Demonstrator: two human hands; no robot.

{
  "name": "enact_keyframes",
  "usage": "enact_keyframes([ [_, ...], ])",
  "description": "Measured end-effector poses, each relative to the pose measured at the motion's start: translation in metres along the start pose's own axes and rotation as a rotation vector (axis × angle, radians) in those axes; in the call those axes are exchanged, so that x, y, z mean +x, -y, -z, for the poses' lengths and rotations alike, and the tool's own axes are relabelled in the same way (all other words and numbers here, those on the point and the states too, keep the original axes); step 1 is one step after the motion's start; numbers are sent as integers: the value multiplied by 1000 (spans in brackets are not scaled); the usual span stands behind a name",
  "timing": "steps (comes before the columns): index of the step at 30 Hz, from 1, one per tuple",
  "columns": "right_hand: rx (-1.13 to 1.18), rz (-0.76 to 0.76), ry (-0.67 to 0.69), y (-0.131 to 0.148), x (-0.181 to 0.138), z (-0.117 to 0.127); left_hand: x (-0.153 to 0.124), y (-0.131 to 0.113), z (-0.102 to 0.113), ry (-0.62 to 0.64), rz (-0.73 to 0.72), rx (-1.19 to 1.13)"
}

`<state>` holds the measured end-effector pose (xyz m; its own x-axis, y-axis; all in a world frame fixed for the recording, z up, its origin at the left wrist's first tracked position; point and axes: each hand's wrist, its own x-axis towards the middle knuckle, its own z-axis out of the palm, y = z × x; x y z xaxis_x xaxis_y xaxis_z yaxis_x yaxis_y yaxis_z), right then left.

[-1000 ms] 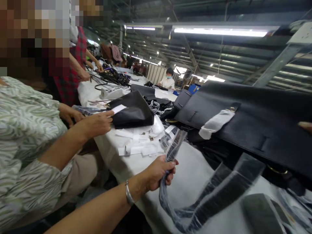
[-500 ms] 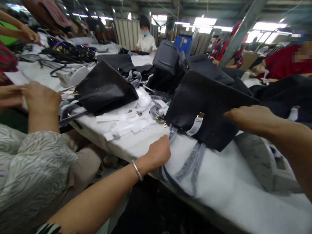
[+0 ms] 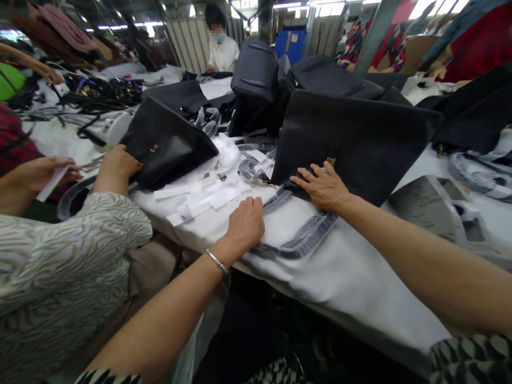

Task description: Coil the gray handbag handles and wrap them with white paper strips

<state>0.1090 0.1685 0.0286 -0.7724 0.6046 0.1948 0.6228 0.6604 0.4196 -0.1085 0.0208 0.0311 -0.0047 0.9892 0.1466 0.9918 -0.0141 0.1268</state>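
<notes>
A black handbag [image 3: 360, 138] lies on the table in front of me, its smooth panel tilted towards me. My right hand [image 3: 322, 186] rests with spread fingers on its lower front, just below a small gold clasp [image 3: 330, 160]. A handle [image 3: 308, 242] wrapped in clear film loops from the bag towards the table's front edge. Closed around the left part of that loop is my left hand [image 3: 246, 221], with a silver bangle at the wrist; its fingertips are partly hidden.
White paper strips [image 3: 200, 200] and small metal pieces lie left of the bag. Another black bag [image 3: 168, 141] is touched by a co-worker's hand [image 3: 116, 165]. A grey tape dispenser [image 3: 440, 213] stands at right. More dark bags [image 3: 256, 69] are piled behind.
My right hand has gone from the bag's right edge to its lower front and opened flat. The bag has settled lower, its clasp strip covered. The co-worker's hand has reached the other bag.
</notes>
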Motion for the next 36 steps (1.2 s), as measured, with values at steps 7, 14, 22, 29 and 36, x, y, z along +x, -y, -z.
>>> enact_keyframes([
  [7, -39, 11, -31, -35, -11, -9, -5, -5, 3, 3, -794, -339],
  [14, -44, -119, 110, -74, 1, -26, 7, -29, -13, 78, -858, -223],
  [22, 574, -271, -183, 1, -45, 58, 1, -13, -6, -87, -813, -384],
  [29, 716, -51, -116, 94, -107, 83, -30, 18, -7, -215, -339, -562],
  [36, 872, -91, -273, 109, -92, 91, -53, 8, -9, -58, -518, -412],
])
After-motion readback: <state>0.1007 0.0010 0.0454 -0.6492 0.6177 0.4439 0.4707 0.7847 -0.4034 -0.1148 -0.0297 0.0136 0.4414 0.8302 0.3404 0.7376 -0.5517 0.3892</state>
